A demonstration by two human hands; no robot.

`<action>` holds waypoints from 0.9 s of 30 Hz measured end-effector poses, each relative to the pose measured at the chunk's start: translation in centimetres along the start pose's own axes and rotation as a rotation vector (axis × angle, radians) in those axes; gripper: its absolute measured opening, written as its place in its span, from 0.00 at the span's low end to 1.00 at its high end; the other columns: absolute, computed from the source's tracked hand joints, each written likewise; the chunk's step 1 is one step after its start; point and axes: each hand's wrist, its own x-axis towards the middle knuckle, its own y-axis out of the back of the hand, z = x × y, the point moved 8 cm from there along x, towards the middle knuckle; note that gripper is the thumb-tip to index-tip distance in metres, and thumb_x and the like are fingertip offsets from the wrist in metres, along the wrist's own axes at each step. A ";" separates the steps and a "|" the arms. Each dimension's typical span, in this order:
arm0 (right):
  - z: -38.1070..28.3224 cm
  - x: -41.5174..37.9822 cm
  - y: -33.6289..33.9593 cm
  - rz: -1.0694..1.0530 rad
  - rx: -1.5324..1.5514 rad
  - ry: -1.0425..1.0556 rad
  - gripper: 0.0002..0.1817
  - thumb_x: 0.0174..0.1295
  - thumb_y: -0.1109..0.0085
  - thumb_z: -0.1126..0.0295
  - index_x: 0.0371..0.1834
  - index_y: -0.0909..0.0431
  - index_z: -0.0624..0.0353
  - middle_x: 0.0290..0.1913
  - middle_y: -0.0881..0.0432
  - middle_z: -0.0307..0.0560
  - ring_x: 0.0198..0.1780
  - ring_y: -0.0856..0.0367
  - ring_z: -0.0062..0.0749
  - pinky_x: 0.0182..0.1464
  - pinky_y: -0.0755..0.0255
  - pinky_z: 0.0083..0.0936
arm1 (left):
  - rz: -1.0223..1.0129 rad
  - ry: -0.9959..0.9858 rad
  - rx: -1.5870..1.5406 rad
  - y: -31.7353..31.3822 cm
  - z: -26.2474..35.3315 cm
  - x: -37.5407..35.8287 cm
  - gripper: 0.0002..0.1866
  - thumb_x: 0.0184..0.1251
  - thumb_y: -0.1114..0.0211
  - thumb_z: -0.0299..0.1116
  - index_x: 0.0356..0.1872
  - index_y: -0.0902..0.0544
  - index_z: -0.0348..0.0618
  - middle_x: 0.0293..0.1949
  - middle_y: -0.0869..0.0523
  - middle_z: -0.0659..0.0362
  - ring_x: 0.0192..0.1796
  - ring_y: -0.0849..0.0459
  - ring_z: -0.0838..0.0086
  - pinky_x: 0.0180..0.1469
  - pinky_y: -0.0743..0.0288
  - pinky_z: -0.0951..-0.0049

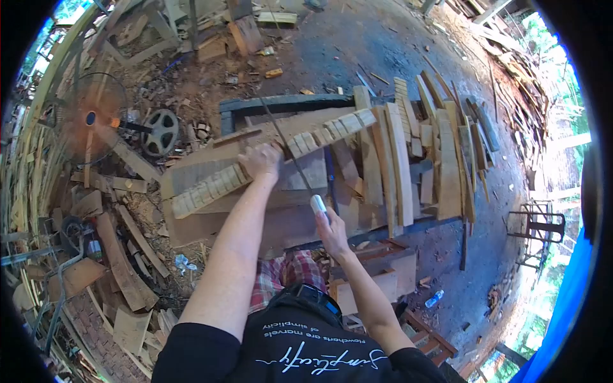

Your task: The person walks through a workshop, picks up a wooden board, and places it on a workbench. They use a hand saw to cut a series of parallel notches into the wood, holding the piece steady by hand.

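Holds a notched wooden strip (341, 127) near the centre of the frame with the left hand (260, 163), curled over its middle with the fingers folded down against the wood. Grips the pale handle (318, 204) of a long, thin, dark tool (276, 124) in the right hand (331, 233), just below and to the right, with the fingers closed around it. Slants the tool toward the upper left, across the strip just beside the left hand; cannot tell whether it touches the wood.

Has the strip lying diagonally over a broad wooden surface (274, 236), low at the left and higher toward the right, with a row of cross grooves along its face. Shows loose boards (399, 159) at right of centre, laid side by side and partly overlapping, some past the surface's edge.

Shows a round fan (91, 119) at the upper left of the frame, close to a spoked wheel (159, 133). Shows scrap wood (118, 268) heaped at the lower left, a clear bottle (434, 299) on the floor (456, 255) at the lower right, and a metal-framed chair (541, 226) at the far right, near a blue sheet (565, 300).
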 end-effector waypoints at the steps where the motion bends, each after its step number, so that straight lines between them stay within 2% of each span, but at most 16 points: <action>1: -0.2 -0.7 0.5 0.048 0.020 0.056 0.17 0.68 0.49 0.58 0.45 0.27 0.64 0.25 0.28 0.46 0.29 0.30 0.26 0.34 0.33 0.28 | 0.045 -0.008 0.008 0.3 -0.1 0.2 0.21 0.65 0.50 0.47 0.30 0.11 0.46 0.32 0.12 0.54 0.47 0.18 0.60 0.51 0.38 0.54; 2: -0.1 -1.7 1.0 0.088 0.040 0.113 0.17 0.67 0.49 0.59 0.45 0.27 0.63 0.25 0.28 0.45 0.29 0.31 0.26 0.33 0.34 0.27 | -0.011 0.004 0.019 1.9 0.5 -0.1 0.21 0.64 0.50 0.47 0.30 0.11 0.46 0.32 0.12 0.54 0.47 0.18 0.59 0.52 0.38 0.53; 4: 5.1 -5.1 1.6 0.006 0.171 -0.067 0.16 0.68 0.48 0.58 0.45 0.25 0.62 0.25 0.28 0.40 0.29 0.32 0.23 0.34 0.34 0.23 | 0.003 0.022 0.024 1.6 0.5 0.0 0.22 0.63 0.51 0.47 0.29 0.11 0.45 0.33 0.12 0.53 0.47 0.18 0.59 0.56 0.39 0.49; 5: 5.9 -7.1 2.4 0.004 0.182 -0.032 0.16 0.68 0.49 0.58 0.45 0.25 0.62 0.26 0.28 0.38 0.28 0.32 0.20 0.33 0.34 0.21 | 0.005 0.036 0.018 2.1 0.7 0.0 0.22 0.63 0.50 0.46 0.29 0.11 0.45 0.33 0.12 0.52 0.47 0.18 0.58 0.56 0.40 0.48; 6: 5.8 -8.2 3.1 0.004 0.188 0.001 0.17 0.68 0.49 0.58 0.45 0.24 0.61 0.26 0.29 0.35 0.28 0.33 0.18 0.32 0.35 0.19 | -0.054 0.033 0.029 2.1 0.8 0.1 0.23 0.64 0.51 0.47 0.31 0.12 0.43 0.36 0.12 0.51 0.47 0.18 0.58 0.52 0.37 0.48; 9: 5.1 -8.0 2.7 -0.019 0.291 -0.041 0.16 0.68 0.49 0.57 0.42 0.24 0.61 0.24 0.32 0.31 0.26 0.35 0.14 0.28 0.37 0.16 | -0.008 0.034 0.010 2.4 0.9 0.0 0.22 0.64 0.51 0.46 0.29 0.12 0.44 0.35 0.12 0.52 0.45 0.17 0.59 0.51 0.37 0.49; 10: 3.2 -6.3 2.1 0.004 0.285 -0.013 0.16 0.69 0.50 0.56 0.38 0.26 0.60 0.22 0.34 0.30 0.23 0.38 0.13 0.24 0.42 0.15 | 0.003 0.041 0.013 2.4 0.8 0.0 0.22 0.64 0.51 0.46 0.29 0.12 0.44 0.35 0.12 0.52 0.45 0.17 0.59 0.51 0.37 0.49; 13: 0.6 -1.3 0.0 0.024 0.222 -0.042 0.16 0.69 0.49 0.56 0.36 0.27 0.59 0.21 0.35 0.29 0.22 0.38 0.14 0.24 0.42 0.17 | 0.002 0.029 -0.027 1.8 0.7 -0.1 0.20 0.61 0.49 0.45 0.28 0.11 0.45 0.34 0.12 0.52 0.44 0.17 0.59 0.50 0.37 0.50; 15: 1.7 -0.6 -0.5 0.010 0.250 -0.059 0.17 0.70 0.49 0.55 0.37 0.27 0.60 0.21 0.34 0.30 0.22 0.37 0.14 0.23 0.43 0.17 | 0.070 0.032 -0.053 1.7 0.5 0.0 0.18 0.58 0.47 0.43 0.28 0.11 0.46 0.34 0.12 0.52 0.44 0.16 0.60 0.50 0.37 0.50; 17: 0.6 -2.6 0.9 0.089 0.096 0.012 0.20 0.70 0.54 0.50 0.32 0.29 0.56 0.20 0.35 0.31 0.18 0.37 0.14 0.19 0.44 0.15 | 0.083 0.034 -0.057 2.0 0.4 0.1 0.17 0.57 0.47 0.43 0.28 0.11 0.46 0.34 0.12 0.52 0.44 0.16 0.60 0.50 0.37 0.50; 18: -0.2 -5.6 1.5 0.084 0.257 -0.050 0.20 0.70 0.53 0.50 0.32 0.29 0.56 0.19 0.34 0.31 0.18 0.37 0.14 0.19 0.44 0.15 | 0.076 0.034 -0.071 2.0 0.6 0.0 0.17 0.56 0.46 0.42 0.28 0.11 0.47 0.34 0.12 0.52 0.44 0.16 0.60 0.51 0.37 0.50; 19: 0.8 -7.5 1.9 0.068 0.289 -0.051 0.20 0.70 0.53 0.50 0.31 0.29 0.56 0.19 0.34 0.31 0.17 0.37 0.14 0.18 0.45 0.15 | 0.005 0.073 -0.076 1.9 0.5 0.1 0.19 0.60 0.48 0.44 0.29 0.11 0.45 0.33 0.12 0.54 0.47 0.19 0.61 0.53 0.39 0.52; 21: 3.7 -9.5 3.0 0.028 0.228 -0.005 0.20 0.70 0.53 0.50 0.31 0.29 0.56 0.18 0.34 0.31 0.17 0.37 0.14 0.17 0.45 0.15 | 0.013 0.070 -0.063 2.2 0.8 0.1 0.18 0.59 0.47 0.43 0.28 0.11 0.45 0.33 0.12 0.53 0.47 0.18 0.61 0.53 0.38 0.54; 24: 4.6 -5.9 2.4 0.091 0.095 0.083 0.20 0.70 0.52 0.50 0.31 0.30 0.56 0.17 0.35 0.31 0.16 0.37 0.14 0.17 0.44 0.15 | 0.012 0.064 -0.079 1.6 0.6 0.2 0.17 0.58 0.46 0.43 0.28 0.11 0.46 0.33 0.12 0.53 0.47 0.18 0.61 0.52 0.38 0.55; 25: 2.9 -4.3 1.8 0.089 0.098 0.093 0.20 0.70 0.52 0.50 0.31 0.30 0.56 0.17 0.35 0.31 0.16 0.37 0.14 0.17 0.44 0.15 | 0.023 0.064 -0.078 1.7 0.6 0.3 0.17 0.58 0.46 0.43 0.28 0.11 0.46 0.33 0.12 0.53 0.47 0.18 0.61 0.52 0.38 0.55; 27: -0.3 -0.9 -0.4 0.014 0.291 0.005 0.20 0.70 0.52 0.51 0.30 0.30 0.56 0.17 0.34 0.32 0.16 0.37 0.15 0.18 0.43 0.16 | -0.016 0.046 -0.126 1.6 0.5 0.3 0.17 0.59 0.47 0.43 0.29 0.11 0.47 0.34 0.12 0.53 0.48 0.18 0.59 0.52 0.38 0.55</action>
